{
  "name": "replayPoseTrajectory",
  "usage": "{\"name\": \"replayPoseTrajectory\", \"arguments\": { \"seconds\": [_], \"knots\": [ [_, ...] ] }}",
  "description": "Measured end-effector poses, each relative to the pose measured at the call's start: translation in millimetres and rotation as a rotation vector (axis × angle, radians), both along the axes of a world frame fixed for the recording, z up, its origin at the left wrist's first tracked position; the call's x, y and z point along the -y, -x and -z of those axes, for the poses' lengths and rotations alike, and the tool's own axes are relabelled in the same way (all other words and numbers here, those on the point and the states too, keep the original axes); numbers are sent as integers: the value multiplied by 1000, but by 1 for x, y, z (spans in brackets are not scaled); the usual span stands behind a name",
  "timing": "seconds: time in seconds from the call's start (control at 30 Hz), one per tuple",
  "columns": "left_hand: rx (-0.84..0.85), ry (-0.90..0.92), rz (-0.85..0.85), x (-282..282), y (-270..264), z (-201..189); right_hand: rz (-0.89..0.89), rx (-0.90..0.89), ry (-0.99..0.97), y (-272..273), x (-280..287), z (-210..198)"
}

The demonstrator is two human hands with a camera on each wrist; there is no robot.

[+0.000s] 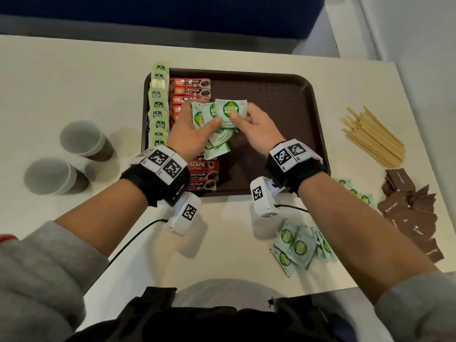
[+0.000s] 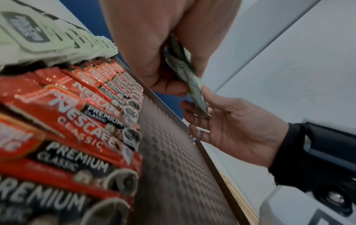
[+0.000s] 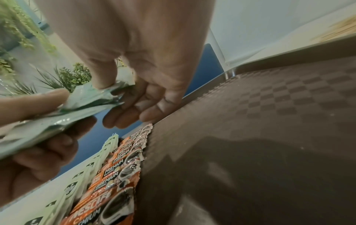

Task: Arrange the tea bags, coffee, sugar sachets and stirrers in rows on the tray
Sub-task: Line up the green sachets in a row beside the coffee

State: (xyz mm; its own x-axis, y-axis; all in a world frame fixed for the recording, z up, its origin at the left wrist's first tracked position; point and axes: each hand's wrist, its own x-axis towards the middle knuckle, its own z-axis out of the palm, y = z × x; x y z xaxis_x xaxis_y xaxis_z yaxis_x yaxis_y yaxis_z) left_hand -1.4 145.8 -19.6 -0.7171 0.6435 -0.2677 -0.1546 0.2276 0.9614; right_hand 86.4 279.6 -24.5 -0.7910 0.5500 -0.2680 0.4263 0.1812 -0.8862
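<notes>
From the head view, a dark brown tray [image 1: 283, 99] sits on a pale surface [image 1: 74, 77]. Along the tray's left edge runs a column of pale green tea bags [image 1: 159, 104], and just beside it a column of red Nescafe coffee sticks [image 1: 191, 91]. Above the tray's middle, the left hand [image 1: 190, 134] holds a fanned bunch of green Coco sugar sachets [image 1: 217, 124], thumb on top and fingers curled beneath. The right hand [image 1: 259, 130] pinches the top sachet [image 1: 230, 111] of that fan between thumb and forefinger. To the right of the tray lie a heap of wooden stirrers [image 1: 372, 138] and a pile of brown sachets [image 1: 409, 213]; more green sachets [image 1: 298, 246] lie loose near the front edge. Two paper cups [image 1: 71, 156] stand on the left.

The left wrist view shows the left hand [image 2: 150, 50] with thumb and fingers closed round the sachet bunch [image 2: 185, 67], seen edge-on. The right hand [image 2: 237, 126] nips its lower end between thumb and fingertips. Coffee sticks [image 2: 86, 121] and tea bags [image 2: 48, 35] lie in rows on the checkered tray [image 2: 173, 167].

The right wrist view has the right hand [image 3: 146, 60] pinching the sachets [image 3: 77, 109] by thumb and forefinger, remaining fingers loosely curled below. The left hand [image 3: 38, 152] grips them from the other side, above the tray [image 3: 250, 137].
</notes>
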Motion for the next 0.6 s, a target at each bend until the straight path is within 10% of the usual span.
{"name": "replayPoseTrajectory", "arguments": {
  "seconds": [0.6],
  "knots": [
    [-131,243,-122,-27,61,10,100,208,-319,74,-82,24]
  ]
}}
